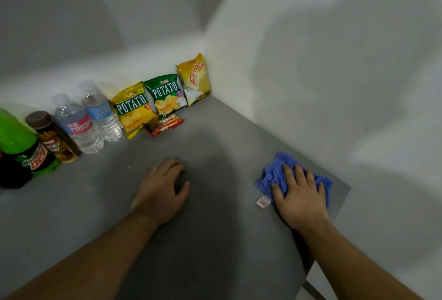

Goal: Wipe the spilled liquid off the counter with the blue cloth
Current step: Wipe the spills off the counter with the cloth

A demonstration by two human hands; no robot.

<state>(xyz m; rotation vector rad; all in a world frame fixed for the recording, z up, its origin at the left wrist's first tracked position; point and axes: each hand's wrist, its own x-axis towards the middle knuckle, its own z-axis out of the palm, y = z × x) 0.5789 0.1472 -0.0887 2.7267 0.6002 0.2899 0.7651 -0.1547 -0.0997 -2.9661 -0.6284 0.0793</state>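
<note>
The right hand (300,194) lies flat and palm-down on the blue cloth (277,171), fingers spread and pressing it onto the grey counter (215,240) close to the counter's right edge, near the white wall (334,72) on that side. The cloth is bunched rather than folded; its long axis runs from the near left, where a small white tag (263,202) sticks out beside the thumb, up and away toward the wall, with a rumpled corner pointing to the far side past the fingertips. Part of it is hidden under the palm. The left hand (160,191) rests well apart from the cloth near the middle of the counter, holding nothing, fingers loosely curled with their tips touching the surface. I cannot make out any liquid on the counter; the surface is dim and shadowed there. Along the back wall stands a row: a green soda bottle (21,146) at the far left, a brown bottle (52,136) just beside it, two clear water bottles (88,118), then a yellow chip bag (134,110), a green chip bag (166,95) and a gold snack bag (195,79) leaning upright into the corner. A small red packet (165,125) lies flat in front of the chip bags.
</note>
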